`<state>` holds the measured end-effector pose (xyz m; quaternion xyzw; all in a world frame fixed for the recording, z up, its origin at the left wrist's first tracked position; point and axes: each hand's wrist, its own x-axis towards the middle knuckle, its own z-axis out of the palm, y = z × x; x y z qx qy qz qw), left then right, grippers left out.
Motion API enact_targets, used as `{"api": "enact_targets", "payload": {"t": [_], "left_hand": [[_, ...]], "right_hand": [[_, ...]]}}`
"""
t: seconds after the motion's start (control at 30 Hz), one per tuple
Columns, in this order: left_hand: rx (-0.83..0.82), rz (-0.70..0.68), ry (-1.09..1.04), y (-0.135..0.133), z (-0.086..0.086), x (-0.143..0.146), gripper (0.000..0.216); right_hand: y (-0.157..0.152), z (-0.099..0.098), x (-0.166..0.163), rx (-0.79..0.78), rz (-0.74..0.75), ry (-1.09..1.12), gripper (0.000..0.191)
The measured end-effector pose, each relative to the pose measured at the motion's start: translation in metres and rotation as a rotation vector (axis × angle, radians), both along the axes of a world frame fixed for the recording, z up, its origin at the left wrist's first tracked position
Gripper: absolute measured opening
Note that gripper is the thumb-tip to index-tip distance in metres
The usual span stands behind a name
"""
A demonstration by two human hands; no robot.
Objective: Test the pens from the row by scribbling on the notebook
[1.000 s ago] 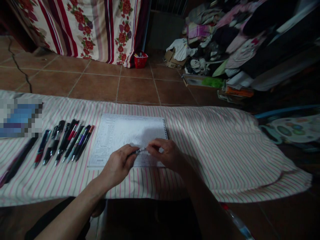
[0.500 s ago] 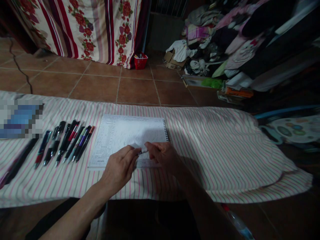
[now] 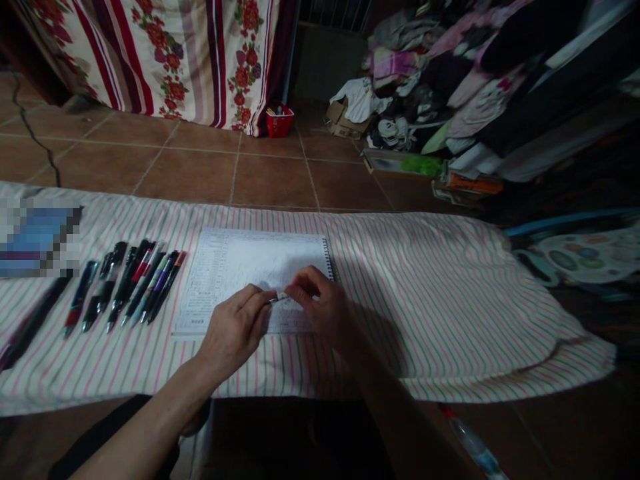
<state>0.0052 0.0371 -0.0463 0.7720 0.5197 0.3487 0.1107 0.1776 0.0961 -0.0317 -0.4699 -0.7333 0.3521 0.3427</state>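
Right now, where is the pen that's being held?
Head view, centre: the pen is pinched between the left hand and right hand, above the spiral notebook, right of the row of pens.

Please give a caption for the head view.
Left hand and right hand hold one pen above a spiral notebook beside more pens.
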Motion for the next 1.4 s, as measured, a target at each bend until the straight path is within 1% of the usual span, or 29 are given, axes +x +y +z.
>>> {"api": "enact_targets", "payload": {"t": [0.1, 0.23, 0.33, 0.47, 0.57, 0.63, 0.77, 0.87, 1.03, 1.13, 1.2, 1.33, 1.4], "left_hand": [[-0.037, 0.016, -0.059, 0.001, 0.001, -0.002, 0.021], [-0.103, 0.026, -0.113, 0.003, 0.003, -0.005, 0.019], [-0.135, 0.010, -0.137, 0.003, 0.005, -0.006, 0.019], [-0.095, -0.011, -0.124, 0.001, 0.005, -0.005, 0.019], [-0.030, -0.036, -0.072, 0.000, 0.004, -0.003, 0.020], [0.025, -0.042, -0.019, -0.001, 0.004, -0.001, 0.020], [0.107, -0.062, 0.059, -0.001, 0.004, 0.002, 0.020], [0.087, -0.073, 0.080, -0.002, 0.004, 0.003, 0.025], [0.075, -0.094, 0.121, -0.003, 0.003, 0.004, 0.038], [0.079, -0.082, 0.094, -0.003, 0.003, 0.006, 0.040], [0.062, -0.080, 0.075, -0.002, 0.002, 0.007, 0.040], [0.017, -0.080, -0.010, 0.000, 0.002, 0.009, 0.039], [-0.021, -0.052, -0.060, 0.001, 0.002, 0.008, 0.039]], "right_hand": [[-0.001, 0.004, 0.002, 0.123, 0.036, -0.028, 0.015], [0.000, 0.005, 0.008, 0.255, 0.148, -0.039, 0.007], [0.001, 0.004, 0.010, 0.327, 0.163, -0.087, 0.007], [-0.001, 0.006, 0.009, 0.367, 0.197, -0.182, 0.018], [-0.004, 0.007, 0.007, 0.311, 0.182, -0.278, 0.031], [-0.006, 0.008, 0.005, 0.199, 0.140, -0.303, 0.039], [-0.008, 0.010, 0.003, -0.076, 0.058, -0.245, 0.052], [-0.008, 0.013, 0.001, -0.191, 0.023, -0.175, 0.056], [-0.008, 0.015, 0.000, -0.246, -0.010, -0.110, 0.059], [-0.008, 0.013, 0.000, -0.300, -0.033, -0.073, 0.062], [-0.008, 0.012, 0.000, -0.301, -0.031, -0.086, 0.062], [-0.006, 0.009, 0.004, -0.240, -0.049, -0.147, 0.058], [-0.006, 0.007, 0.006, -0.132, -0.063, -0.119, 0.047]]}}
